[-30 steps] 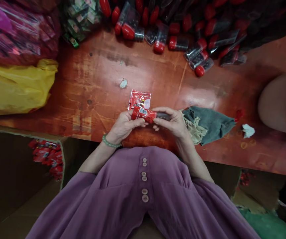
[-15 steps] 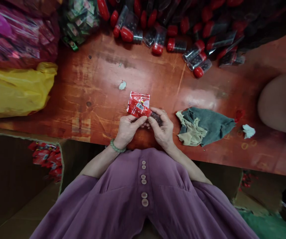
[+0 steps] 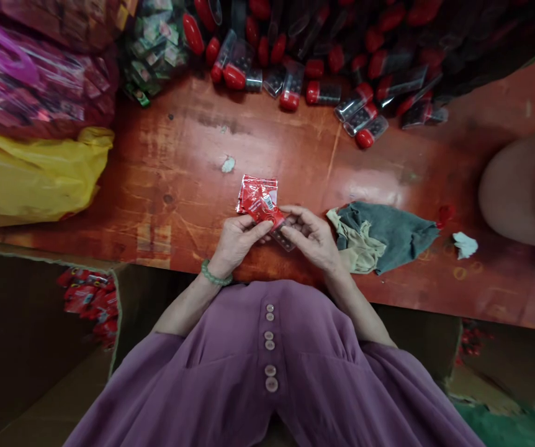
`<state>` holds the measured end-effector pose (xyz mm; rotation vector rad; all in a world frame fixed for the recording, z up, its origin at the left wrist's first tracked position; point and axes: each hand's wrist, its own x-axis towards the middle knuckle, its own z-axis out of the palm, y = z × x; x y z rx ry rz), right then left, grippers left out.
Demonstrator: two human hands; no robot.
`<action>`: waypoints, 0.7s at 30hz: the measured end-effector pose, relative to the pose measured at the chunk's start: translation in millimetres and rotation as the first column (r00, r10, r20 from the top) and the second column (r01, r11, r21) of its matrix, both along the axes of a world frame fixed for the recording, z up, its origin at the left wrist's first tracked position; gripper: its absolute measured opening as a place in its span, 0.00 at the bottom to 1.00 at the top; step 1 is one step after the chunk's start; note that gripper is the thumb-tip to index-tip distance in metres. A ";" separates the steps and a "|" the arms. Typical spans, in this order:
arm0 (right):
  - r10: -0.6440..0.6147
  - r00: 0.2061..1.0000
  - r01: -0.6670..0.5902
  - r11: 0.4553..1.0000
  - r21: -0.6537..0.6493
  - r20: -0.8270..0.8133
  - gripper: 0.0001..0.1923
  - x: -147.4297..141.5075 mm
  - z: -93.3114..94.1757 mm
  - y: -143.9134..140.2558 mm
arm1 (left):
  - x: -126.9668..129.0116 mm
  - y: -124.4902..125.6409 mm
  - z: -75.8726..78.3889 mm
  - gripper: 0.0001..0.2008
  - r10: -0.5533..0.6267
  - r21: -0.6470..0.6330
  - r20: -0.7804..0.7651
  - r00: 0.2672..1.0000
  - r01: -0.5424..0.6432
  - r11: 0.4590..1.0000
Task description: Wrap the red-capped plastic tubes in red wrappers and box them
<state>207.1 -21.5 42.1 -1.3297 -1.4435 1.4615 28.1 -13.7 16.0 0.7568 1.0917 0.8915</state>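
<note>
Over the near edge of the table, both hands meet at a clear tube (image 3: 282,238) with small dark balls inside, lying at a slant. A shiny red plastic sleeve (image 3: 262,208) with a barcode patch covers its upper left end. My left hand (image 3: 236,241), with a green bead bracelet on the wrist, pinches sleeve and tube between thumb and fingers. On the other side, my right hand (image 3: 314,239) has its thumb on the tube and its fingers loosely curled behind it. Flat red packets (image 3: 249,182) lie stacked just beyond the hands, partly hidden by the sleeve.
Many red-capped tubes (image 3: 326,93) are heaped along the far side. Plastic bags, one yellow (image 3: 35,180), stand at left. A grey-green cloth (image 3: 388,233) lies right of my hands, before a white bucket (image 3: 514,186). Below the table, a cardboard box holds red packets (image 3: 90,301).
The red sleeve and tube have turned, the tube's free end now pointing down and right. My right hand has shifted slightly right and its fingers have loosened. The view has shifted a little.
</note>
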 end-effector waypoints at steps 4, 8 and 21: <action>-0.043 0.991 0.022 0.987 0.158 0.126 0.20 -13.1 -3.6 -10.0 | 5.3 -4.1 3.4 0.17 0.078 0.001 0.002 0.997 -0.078 0.997; -0.167 0.932 0.004 0.892 0.453 0.322 0.19 -18.7 -10.1 -14.1 | 14.0 -5.5 6.6 0.18 0.137 -0.001 -0.016 0.990 -0.137 0.991; -0.200 0.975 0.171 0.954 0.245 0.095 0.19 -30.6 -18.0 -12.0 | 11.1 -3.1 4.5 0.14 0.236 -0.053 0.212 0.948 -0.231 0.972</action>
